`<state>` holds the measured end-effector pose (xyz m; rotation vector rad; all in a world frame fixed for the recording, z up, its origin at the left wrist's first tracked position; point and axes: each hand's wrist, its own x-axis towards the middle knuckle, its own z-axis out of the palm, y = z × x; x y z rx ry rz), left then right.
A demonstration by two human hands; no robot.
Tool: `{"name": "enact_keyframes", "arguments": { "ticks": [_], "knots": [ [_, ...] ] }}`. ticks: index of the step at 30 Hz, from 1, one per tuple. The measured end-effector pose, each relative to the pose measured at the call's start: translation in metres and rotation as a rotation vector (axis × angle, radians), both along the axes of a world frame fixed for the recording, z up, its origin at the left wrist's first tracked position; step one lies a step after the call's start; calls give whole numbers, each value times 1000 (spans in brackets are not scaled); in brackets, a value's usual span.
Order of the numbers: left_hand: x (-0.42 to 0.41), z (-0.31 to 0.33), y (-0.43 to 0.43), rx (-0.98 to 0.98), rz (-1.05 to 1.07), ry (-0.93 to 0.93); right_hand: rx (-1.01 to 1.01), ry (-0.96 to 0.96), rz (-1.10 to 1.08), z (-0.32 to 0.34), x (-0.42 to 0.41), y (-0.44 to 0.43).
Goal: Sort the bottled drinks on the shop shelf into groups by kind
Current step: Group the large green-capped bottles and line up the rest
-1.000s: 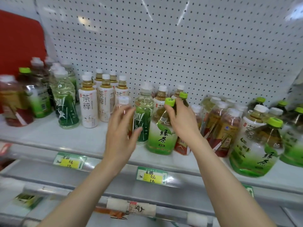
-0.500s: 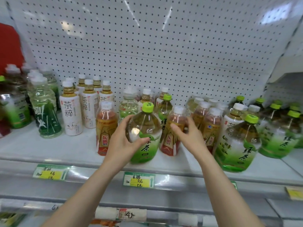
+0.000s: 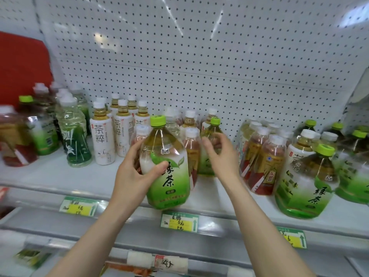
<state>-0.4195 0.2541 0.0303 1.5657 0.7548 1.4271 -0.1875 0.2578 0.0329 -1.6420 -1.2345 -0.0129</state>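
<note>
My left hand [image 3: 133, 172] grips a large green tea bottle [image 3: 166, 176] with a lime cap, held at the shelf's front edge. My right hand [image 3: 221, 156] is beside it with fingers spread, reaching toward a second green-capped tea bottle [image 3: 211, 136] behind; I cannot tell if it touches. An amber bottle with a red label [image 3: 192, 154] stands between them. White-label tea bottles [image 3: 102, 140] stand at the left. Another large green tea bottle [image 3: 307, 182] stands at the right.
The white shelf [image 3: 50, 176] has a pegboard back wall [image 3: 199, 56]. Red-label amber bottles [image 3: 265, 166] cluster right of centre. Clear bottles with dark green labels [image 3: 73, 140] stand at the left. Price tags [image 3: 179, 221] line the shelf rail. A lower shelf shows below.
My left hand has drawn the large green tea bottle forward toward the shelf edge. My right hand has left the red-label bottle and moved up toward the bottle behind.
</note>
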Motion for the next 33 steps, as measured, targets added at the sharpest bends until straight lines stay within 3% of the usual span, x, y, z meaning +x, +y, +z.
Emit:
{"name": "enact_keyframes", "arguments": {
  "ticks": [1, 3, 5, 7, 18, 24, 33],
  "knots": [
    [0, -2, 0, -6, 5, 12, 39, 54, -55, 4, 12, 2],
    [2, -5, -1, -34, 4, 20, -78, 112, -65, 12, 32, 8],
    [3, -8, -2, -49, 4, 24, -233, 185, 64, 13, 42, 15],
    [5, -10, -1, -55, -10, 31, -261, 230, 112, 7, 46, 18],
    [8, -15, -1, -64, -91, 32, -18, 258, -100, -8, 31, -16],
    [17, -14, -2, -56, -152, 19, 168, 227, -129, 13, 28, -87],
    [97, 5, -54, 18, -369, 75, 308, 350, -206, 32, 86, -204]
  ]
}}
